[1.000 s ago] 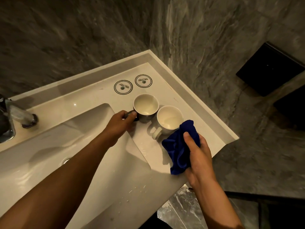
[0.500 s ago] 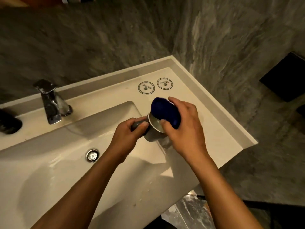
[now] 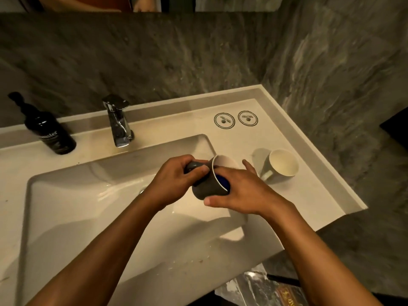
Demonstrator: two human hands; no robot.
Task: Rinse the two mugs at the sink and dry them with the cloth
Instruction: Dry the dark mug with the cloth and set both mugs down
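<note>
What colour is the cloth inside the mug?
Dark blue cloth, seen in the head view.

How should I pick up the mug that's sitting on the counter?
Probably by the handle. The counter mug stands upright with its handle sticking out at the front-left, toward the sink basin, so come in from that side. The hands at the other mug are close by.

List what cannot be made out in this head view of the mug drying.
- Blue cloth: mostly hidden inside the held mug behind the right hand.
- Held mug's handle: covered by the left hand.
- Sink drain: hidden behind the left wrist.
- Bottle label: too small and blurred to read in full.
- Second mug: wet or dry cannot be told.
</note>
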